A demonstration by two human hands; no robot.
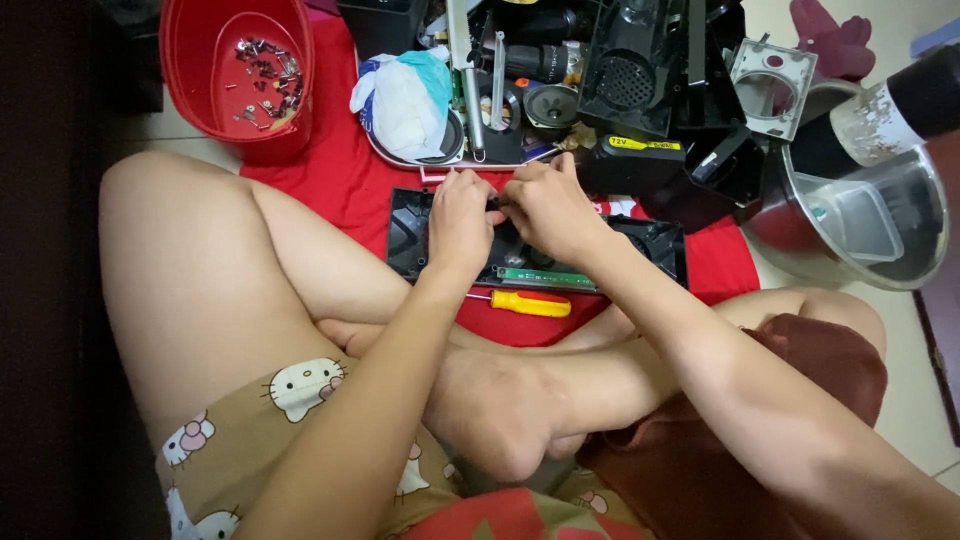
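While both hands, the left hand [458, 222] and the right hand [548, 208], pinch a small part over the black plastic housing [655, 243] at frame centre, dismantling seems underway, and the yellow screwdriver [520, 303] lies just below.

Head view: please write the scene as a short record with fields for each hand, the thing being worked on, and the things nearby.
left hand: on the black plastic housing, fingers closed on a small part
right hand: meets the left hand at the same spot
tool: yellow-handled screwdriver lying on the red cloth
behind: red bucket with small metal parts, black speaker parts
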